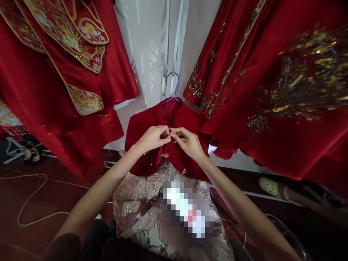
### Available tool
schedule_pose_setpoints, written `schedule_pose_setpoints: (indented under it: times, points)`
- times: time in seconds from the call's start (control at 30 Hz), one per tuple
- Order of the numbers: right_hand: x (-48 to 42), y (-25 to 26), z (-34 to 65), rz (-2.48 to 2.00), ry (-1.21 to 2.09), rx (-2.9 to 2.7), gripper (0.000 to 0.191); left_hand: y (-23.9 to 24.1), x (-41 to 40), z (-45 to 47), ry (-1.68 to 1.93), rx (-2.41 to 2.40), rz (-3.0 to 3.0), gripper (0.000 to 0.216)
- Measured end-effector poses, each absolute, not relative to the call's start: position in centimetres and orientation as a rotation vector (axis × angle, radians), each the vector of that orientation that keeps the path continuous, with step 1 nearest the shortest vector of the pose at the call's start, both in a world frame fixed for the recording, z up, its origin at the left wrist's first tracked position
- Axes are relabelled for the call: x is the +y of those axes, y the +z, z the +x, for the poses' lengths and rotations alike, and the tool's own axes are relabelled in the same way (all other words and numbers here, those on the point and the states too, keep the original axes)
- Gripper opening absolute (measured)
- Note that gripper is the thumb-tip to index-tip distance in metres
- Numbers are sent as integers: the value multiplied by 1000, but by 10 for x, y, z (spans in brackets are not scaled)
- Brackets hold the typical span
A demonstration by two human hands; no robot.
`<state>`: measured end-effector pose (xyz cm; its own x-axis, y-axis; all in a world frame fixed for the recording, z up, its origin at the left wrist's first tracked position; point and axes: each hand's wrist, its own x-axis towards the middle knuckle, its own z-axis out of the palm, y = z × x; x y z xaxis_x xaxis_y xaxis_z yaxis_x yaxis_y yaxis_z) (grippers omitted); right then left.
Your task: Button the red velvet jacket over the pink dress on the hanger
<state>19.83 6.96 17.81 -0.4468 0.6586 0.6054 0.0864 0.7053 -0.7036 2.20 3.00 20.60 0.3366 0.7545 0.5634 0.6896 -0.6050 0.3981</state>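
**Both hands on jacket clasp**

Left hand and right hand meet at the top front of the red jacket, just under the collar. Each grip is pressed together, fingertips pinching the small gold clasp between them. Jacket hangs on a purple hanger against the white wall. Pale patterned skirt sits right below its hem. Embroidered red robes hang left and right. White cable and pale shoe lie on the dark floor.
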Motion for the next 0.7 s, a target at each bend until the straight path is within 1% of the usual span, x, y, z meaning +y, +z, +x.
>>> schedule_pose_setpoints:
  times: [0.07,0.3,0.57,0.63,0.7]
  points:
    - [71,178,201,-569,730,-1978,31,207,31,24,1106,1372,2536,4]
    - [72,183,202,-583,649,-2034,19,211,33,30,990,1397,2725,2]
    - [84,190,204,-522,616,-2168,20,210,40,29,919,1340,2784,7]
    - [85,183,202,-533,612,-2122,23,205,42,31,1016,1356,2728,9]
    - [79,168,198,-555,578,-2050,37,194,44,33,1160,1366,2580,12]
